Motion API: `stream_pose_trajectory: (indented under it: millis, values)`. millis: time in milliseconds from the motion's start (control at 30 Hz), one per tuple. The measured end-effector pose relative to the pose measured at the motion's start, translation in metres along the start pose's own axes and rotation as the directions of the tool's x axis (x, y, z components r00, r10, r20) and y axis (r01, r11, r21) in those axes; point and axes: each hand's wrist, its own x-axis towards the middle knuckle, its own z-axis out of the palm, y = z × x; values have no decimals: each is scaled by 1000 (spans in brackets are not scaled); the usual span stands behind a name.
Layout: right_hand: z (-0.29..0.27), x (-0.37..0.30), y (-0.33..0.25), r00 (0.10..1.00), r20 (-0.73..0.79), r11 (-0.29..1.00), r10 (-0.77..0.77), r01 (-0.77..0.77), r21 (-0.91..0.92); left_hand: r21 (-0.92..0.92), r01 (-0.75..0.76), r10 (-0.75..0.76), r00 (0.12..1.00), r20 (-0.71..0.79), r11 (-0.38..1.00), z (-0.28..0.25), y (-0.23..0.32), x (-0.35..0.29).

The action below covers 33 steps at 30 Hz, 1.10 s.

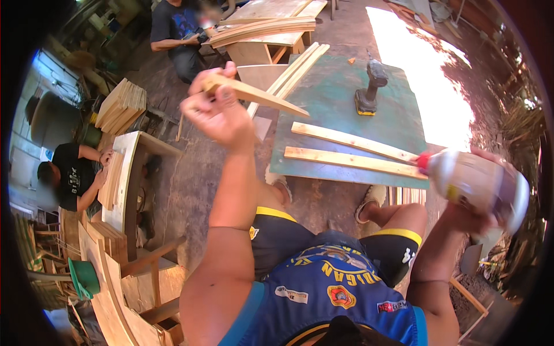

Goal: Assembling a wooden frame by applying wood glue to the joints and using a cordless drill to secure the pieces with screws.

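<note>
My left hand (226, 120) is raised left of the green-topped table (340, 98), closed round one end of a short wooden strip (265, 97). That strip slants down to the right, its far end over the tabletop. On the right, my right hand (470, 218) grips a large plastic glue bottle (476, 181), tilted on its side, slightly blurred. Its red cap points left, beside the right ends of two pale wooden strips (353, 140) lying side by side on the table. Whether the cap touches them I cannot tell.
A cordless drill (369, 89) stands on the table. Longer strips (297, 72) lean at its left edge. One person (179, 34) sits at the far workbench; another (75, 173) handles boards at the left. A green hat (84, 278) hangs lower left.
</note>
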Motion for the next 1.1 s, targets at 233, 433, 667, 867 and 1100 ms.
stream_pose_trajectory:
  millis: [233, 433, 667, 867, 1100]
  values:
    - [54, -1, -24, 927, 53, 899, 370, -372, 233, -86, 296, -201, 807, 555, 951, 26, 100, -27]
    - [85, 2, -29, 882, 122, 825, 455, -469, 316, 28, 474, -376, 660, 650, 880, 17, 142, -75]
    - [96, 1, -31, 836, 239, 728, 493, -547, 413, 55, 357, -296, 669, 682, 933, 19, 160, -81]
    - [104, 3, -41, 880, 165, 803, 446, -475, 360, 56, 347, -292, 676, 676, 936, 17, 163, -77]
    - [123, 2, -54, 950, -14, 922, 311, -298, 246, 46, 450, -351, 625, 697, 892, 8, 160, -75]
